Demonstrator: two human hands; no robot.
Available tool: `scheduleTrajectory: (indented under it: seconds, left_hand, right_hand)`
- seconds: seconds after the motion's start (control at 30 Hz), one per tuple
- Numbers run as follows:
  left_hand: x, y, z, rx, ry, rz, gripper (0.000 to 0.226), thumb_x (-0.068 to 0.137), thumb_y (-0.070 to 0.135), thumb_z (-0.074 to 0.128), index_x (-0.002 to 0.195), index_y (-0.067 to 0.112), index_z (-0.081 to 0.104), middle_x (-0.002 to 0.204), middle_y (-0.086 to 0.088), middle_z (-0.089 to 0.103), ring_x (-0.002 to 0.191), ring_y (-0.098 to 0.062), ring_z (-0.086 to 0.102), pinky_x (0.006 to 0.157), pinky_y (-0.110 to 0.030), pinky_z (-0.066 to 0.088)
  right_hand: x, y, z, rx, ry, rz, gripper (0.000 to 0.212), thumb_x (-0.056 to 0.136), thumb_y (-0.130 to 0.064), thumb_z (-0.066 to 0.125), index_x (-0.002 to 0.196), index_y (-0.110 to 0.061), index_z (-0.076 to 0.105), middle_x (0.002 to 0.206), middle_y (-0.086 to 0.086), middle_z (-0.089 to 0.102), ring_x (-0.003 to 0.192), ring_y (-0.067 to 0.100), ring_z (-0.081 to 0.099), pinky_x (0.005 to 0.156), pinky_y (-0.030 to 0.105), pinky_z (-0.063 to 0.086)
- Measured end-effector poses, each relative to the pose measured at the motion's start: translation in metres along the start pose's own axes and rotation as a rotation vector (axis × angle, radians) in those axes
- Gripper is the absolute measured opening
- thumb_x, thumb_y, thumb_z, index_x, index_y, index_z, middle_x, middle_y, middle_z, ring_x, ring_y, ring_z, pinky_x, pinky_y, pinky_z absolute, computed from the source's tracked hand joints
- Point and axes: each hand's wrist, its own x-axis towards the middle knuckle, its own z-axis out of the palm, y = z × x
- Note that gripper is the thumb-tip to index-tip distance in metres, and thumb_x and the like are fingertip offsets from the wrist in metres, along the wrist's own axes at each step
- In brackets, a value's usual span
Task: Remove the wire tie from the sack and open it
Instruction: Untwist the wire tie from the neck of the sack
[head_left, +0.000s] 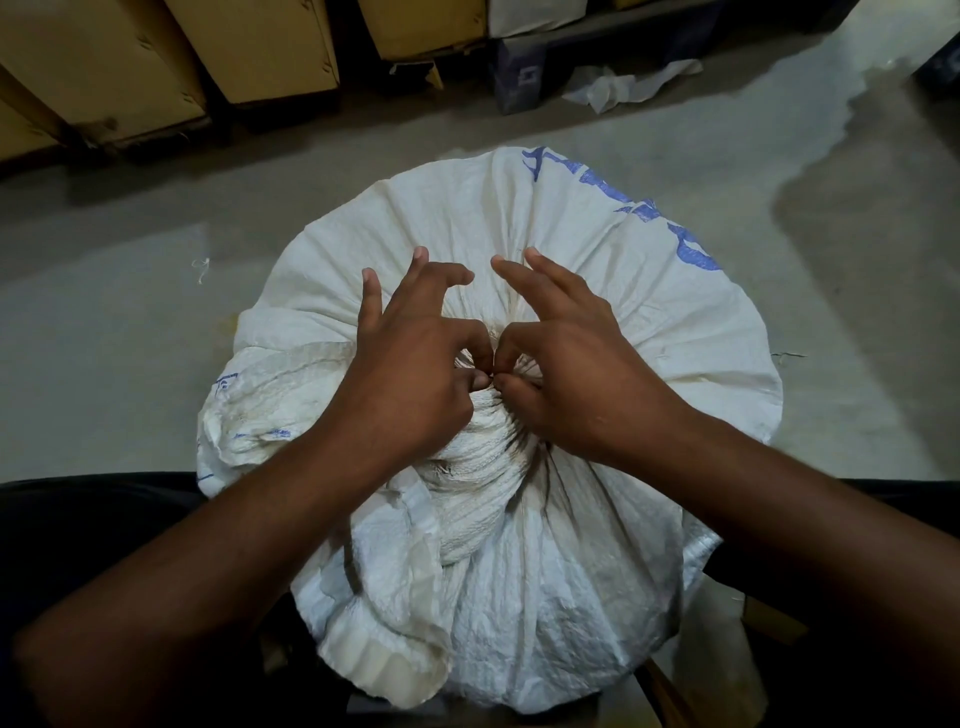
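The sack (571, 249) is white woven plastic, full and rounded, standing upright in the middle of the view, with blue printing toward 1 o'clock. Its mouth is bunched into a tight pleated neck at the centre, creases fanning outward, and the loose top fabric flops toward 7 o'clock. The wire tie (491, 382) sits at that neck, too small to make out clearly.

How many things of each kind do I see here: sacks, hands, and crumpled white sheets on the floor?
White sack: 1
Hands: 2, the left hand and the right hand, both pinching at the sack neck
Crumpled white sheet: 1
Total: 4
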Motion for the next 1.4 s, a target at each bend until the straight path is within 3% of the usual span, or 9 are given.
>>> scheduleTrajectory:
  seconds: [0.13,0.33,0.77,1.1,1.4]
  left_hand:
    - [0.0008,-0.0001,0.0003,-0.003,-0.002,0.002,0.033,0.082,0.014,0.082,0.078,0.041,0.063,0.155,0.006,0.039,0.160,-0.017,0.005,0.125,-0.051,-0.013]
    - [0.0015,-0.0029,0.0004,-0.004,0.015,-0.001,0.023,0.080,0.014,0.083,0.081,0.034,0.073,0.151,0.005,0.043,0.159,-0.016,0.009,0.125,-0.050,-0.010]
    - [0.0022,-0.0037,0.0020,-0.022,0.030,-0.015,0.025,0.079,0.014,0.085,0.077,0.035,0.072,0.144,0.007,0.047,0.158,-0.014,0.015,0.124,-0.043,-0.010]
    - [0.0016,-0.0055,0.0035,-0.023,0.036,-0.004,0.019,0.081,0.013,0.083,0.083,0.031,0.075,0.138,0.007,0.048,0.157,-0.014,0.019,0.125,-0.044,-0.007]
    - [0.0023,-0.0056,0.0044,-0.016,0.040,-0.004,0.019,0.080,0.014,0.084,0.082,0.031,0.076,0.138,0.006,0.050,0.156,-0.015,0.021,0.126,-0.048,-0.004]
  right_hand:
    - [-0.0012,0.0006,-0.0027,0.001,-0.004,0.016,0.004,0.085,-0.026,0.073,0.089,-0.027,0.074,0.169,0.002,0.027,0.159,0.018,0.007,0.122,0.045,0.019]
    - [-0.0019,0.0003,-0.0028,0.012,-0.001,0.021,0.016,0.087,-0.031,0.070,0.101,-0.025,0.071,0.170,0.003,0.023,0.159,0.018,0.007,0.122,0.045,0.018]
    - [-0.0010,-0.0023,-0.0043,-0.004,-0.032,0.029,0.008,0.084,-0.027,0.067,0.088,-0.023,0.073,0.163,0.002,0.037,0.153,0.020,0.021,0.115,0.053,0.033]
    - [-0.0016,-0.0018,-0.0018,0.004,-0.022,0.030,0.016,0.087,-0.028,0.066,0.102,-0.022,0.069,0.164,0.003,0.034,0.152,0.021,0.024,0.117,0.050,0.031]
    - [-0.0013,-0.0038,-0.0025,0.022,-0.049,0.036,0.007,0.086,-0.023,0.065,0.091,-0.023,0.071,0.162,0.004,0.037,0.150,0.021,0.028,0.115,0.051,0.033]
